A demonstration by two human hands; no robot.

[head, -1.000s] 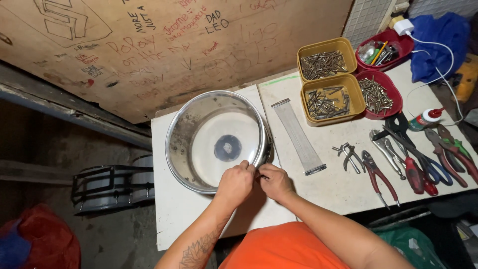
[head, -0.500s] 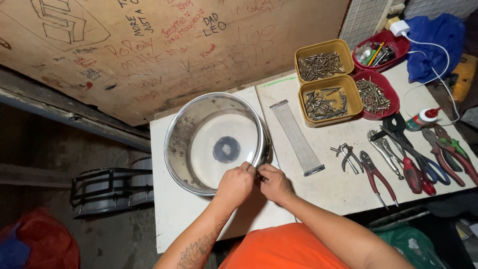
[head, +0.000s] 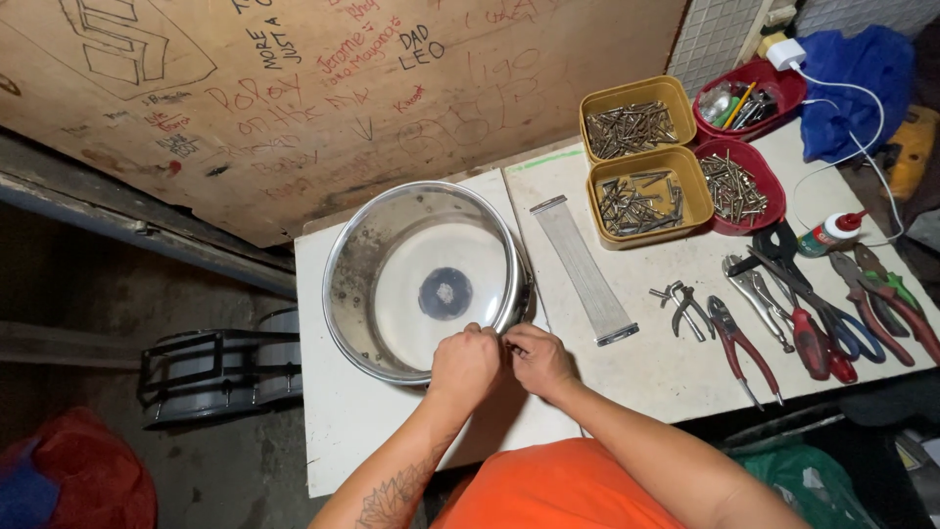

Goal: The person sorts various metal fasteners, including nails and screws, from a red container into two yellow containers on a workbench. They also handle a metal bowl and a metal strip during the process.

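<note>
Hands are meeting at the near rim of the steel drum shell (head: 428, 279), which is sitting on the left part of the desk (head: 646, 372), close to its front edge. Left hand (head: 466, 364) is curling over the rim, fingers bunched together and pinching something small there, though I can't tell what. Right hand (head: 540, 360) is pressing in just beside it, fingertips closed on the same spot. I'm seeing a snare wire strip (head: 583, 269) lying just right of the shell, yellow trays of screws (head: 638, 157) sitting toward the back edge, and pliers (head: 741, 345) lying near the right front.
</note>
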